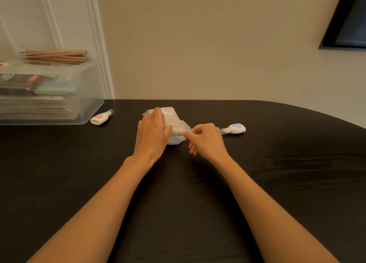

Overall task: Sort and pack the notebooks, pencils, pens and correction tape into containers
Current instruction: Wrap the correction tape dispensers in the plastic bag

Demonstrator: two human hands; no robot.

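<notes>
Dark table [277,173], beige wall. R hand [207,141] thumb + index pinch the mouth of the clear bag [177,122] mid-table. L hand [152,132] fingers together, curled over it. Bag likely light, floppy, slippery, so hold at the rim. Pink tape [100,118] & blue tape [235,128] lie loose either side: hard, small, grip by the body.

The clear bin [89,84] at the desk's [277,183] left edge is cut off, its contents blurred behind the wall. The left grip [151,133] hides much of the white pouch [175,140].
</notes>
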